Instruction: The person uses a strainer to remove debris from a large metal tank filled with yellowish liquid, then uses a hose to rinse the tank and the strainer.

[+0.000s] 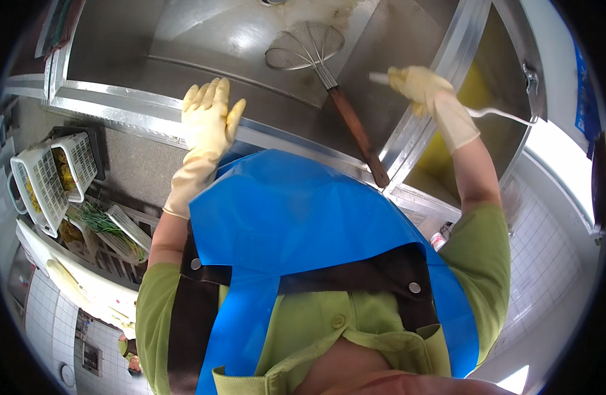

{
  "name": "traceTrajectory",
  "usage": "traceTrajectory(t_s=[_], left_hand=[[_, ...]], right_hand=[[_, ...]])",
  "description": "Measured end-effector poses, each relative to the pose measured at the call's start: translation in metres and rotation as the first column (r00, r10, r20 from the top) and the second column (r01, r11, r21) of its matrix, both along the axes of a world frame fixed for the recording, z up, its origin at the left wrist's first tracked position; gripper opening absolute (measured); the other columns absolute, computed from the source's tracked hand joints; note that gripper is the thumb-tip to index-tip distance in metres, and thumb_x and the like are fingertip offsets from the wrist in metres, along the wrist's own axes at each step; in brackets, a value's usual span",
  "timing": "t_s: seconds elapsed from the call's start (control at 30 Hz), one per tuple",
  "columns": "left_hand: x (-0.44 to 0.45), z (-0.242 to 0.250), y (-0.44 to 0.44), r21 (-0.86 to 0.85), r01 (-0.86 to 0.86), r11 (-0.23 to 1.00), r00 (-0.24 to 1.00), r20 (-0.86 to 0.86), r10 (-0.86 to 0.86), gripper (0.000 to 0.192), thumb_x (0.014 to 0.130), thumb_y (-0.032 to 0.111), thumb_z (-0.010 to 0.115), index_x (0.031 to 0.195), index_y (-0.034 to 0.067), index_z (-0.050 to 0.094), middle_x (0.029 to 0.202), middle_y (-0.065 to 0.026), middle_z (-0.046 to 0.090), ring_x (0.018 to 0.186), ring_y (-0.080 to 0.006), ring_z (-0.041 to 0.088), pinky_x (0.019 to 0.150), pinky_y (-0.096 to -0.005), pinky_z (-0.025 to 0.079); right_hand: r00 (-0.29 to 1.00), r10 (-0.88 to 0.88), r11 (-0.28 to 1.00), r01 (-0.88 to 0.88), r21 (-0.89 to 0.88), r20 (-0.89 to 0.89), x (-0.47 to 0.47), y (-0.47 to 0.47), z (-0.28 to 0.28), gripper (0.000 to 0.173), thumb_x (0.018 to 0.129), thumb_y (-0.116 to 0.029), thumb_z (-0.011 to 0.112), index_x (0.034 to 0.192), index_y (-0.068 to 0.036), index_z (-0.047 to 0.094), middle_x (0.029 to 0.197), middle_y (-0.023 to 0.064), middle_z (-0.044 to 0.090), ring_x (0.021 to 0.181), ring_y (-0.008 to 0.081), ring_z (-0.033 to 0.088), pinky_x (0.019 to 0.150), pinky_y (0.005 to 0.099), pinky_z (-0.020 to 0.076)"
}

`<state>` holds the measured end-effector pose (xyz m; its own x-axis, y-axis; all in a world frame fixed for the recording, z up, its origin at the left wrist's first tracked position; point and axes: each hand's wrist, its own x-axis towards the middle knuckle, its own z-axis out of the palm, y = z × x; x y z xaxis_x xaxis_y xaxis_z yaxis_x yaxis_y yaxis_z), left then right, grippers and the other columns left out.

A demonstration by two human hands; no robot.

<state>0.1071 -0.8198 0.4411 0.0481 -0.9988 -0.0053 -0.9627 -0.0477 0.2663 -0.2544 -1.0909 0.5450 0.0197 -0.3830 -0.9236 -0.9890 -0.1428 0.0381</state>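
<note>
My left hand [209,113], in a cream rubber glove, lies palm down with spread fingers on the front rim of a stainless steel sink [263,91]. My right hand [416,86], gloved alike, is closed round a white hose [498,112] above the sink's right side; the hose's end points left over the basin, and its other end runs right towards a metal tap [530,81]. Between my hands, a wire skimmer with a wooden handle [352,116] rests with its mesh head in the basin and its handle end over the front rim.
A second basin [486,64] with something yellow in it adjoins on the right. White plastic baskets [46,185], one with green stalks [100,219], stand at the left. A long white surface [85,281] lies behind them. Another person [130,348] is far off at lower left.
</note>
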Motion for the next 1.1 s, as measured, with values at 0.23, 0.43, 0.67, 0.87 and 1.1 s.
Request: traceTrajectory(t_s=[0.23, 0.43, 0.67, 0.87, 1.1], left_hand=[[-0.002, 0.002, 0.000, 0.075, -0.020, 0.997, 1.000, 0.013, 0.019, 0.053, 0.111, 0.042, 0.067, 0.148, 0.004, 0.071, 0.145, -0.0193, 0.077, 0.138, -0.0382, 0.071, 0.131, -0.0550, 0.041], [-0.001, 0.002, -0.003, -0.003, 0.009, 1.000, 1.000, -0.002, -0.009, 0.055, 0.108, 0.043, 0.072, 0.141, 0.000, 0.072, 0.132, -0.0226, 0.081, 0.128, -0.0396, 0.075, 0.125, -0.0556, 0.045], [-0.002, 0.005, -0.003, 0.055, -0.011, 0.998, 1.000, -0.021, 0.012, 0.054, 0.109, 0.042, 0.071, 0.142, 0.000, 0.073, 0.136, -0.0218, 0.080, 0.132, -0.0387, 0.073, 0.127, -0.0559, 0.044], [-0.002, 0.004, -0.002, 0.002, -0.012, 1.000, 1.000, -0.027, 0.012, 0.056, 0.109, 0.044, 0.071, 0.140, -0.003, 0.073, 0.132, -0.0226, 0.081, 0.129, -0.0387, 0.075, 0.126, -0.0561, 0.045], [-0.004, 0.020, -0.013, 0.098, -0.007, 0.995, 0.999, -0.041, 0.011, 0.052, 0.109, 0.044, 0.071, 0.133, -0.002, 0.074, 0.120, -0.0222, 0.083, 0.120, -0.0366, 0.077, 0.123, -0.0542, 0.046]], right_hand=[[0.971, -0.237, 0.969, 0.235, -0.078, -0.016, -0.008, -0.002, -0.012, 0.051, 0.112, -0.050, 0.061, 0.140, -0.011, 0.076, 0.081, 0.0108, 0.071, 0.057, 0.0217, 0.067, 0.061, 0.0427, 0.0579], [0.985, -0.168, 0.985, 0.167, 0.036, 0.035, -0.026, 0.010, -0.017, 0.062, 0.108, -0.061, 0.068, 0.159, -0.025, 0.073, 0.088, 0.0087, 0.077, 0.062, 0.0187, 0.069, 0.069, 0.0376, 0.0608], [0.930, -0.359, 0.831, 0.359, -0.426, 0.083, -0.025, -0.035, -0.012, 0.069, 0.112, -0.071, 0.054, 0.166, -0.029, 0.063, 0.085, 0.0122, 0.078, 0.067, 0.0219, 0.077, 0.075, 0.0395, 0.0630], [0.897, -0.393, 0.653, 0.426, -0.626, 0.200, -0.018, -0.086, -0.014, 0.065, 0.116, -0.063, 0.048, 0.169, -0.026, 0.059, 0.096, 0.0137, 0.082, 0.076, 0.0229, 0.082, 0.077, 0.0384, 0.0656], [0.819, -0.401, 0.601, 0.573, -0.557, 0.410, -0.016, -0.104, -0.023, 0.066, 0.111, -0.061, 0.061, 0.168, -0.028, 0.063, 0.085, 0.0111, 0.077, 0.068, 0.0197, 0.076, 0.082, 0.0371, 0.0624]])
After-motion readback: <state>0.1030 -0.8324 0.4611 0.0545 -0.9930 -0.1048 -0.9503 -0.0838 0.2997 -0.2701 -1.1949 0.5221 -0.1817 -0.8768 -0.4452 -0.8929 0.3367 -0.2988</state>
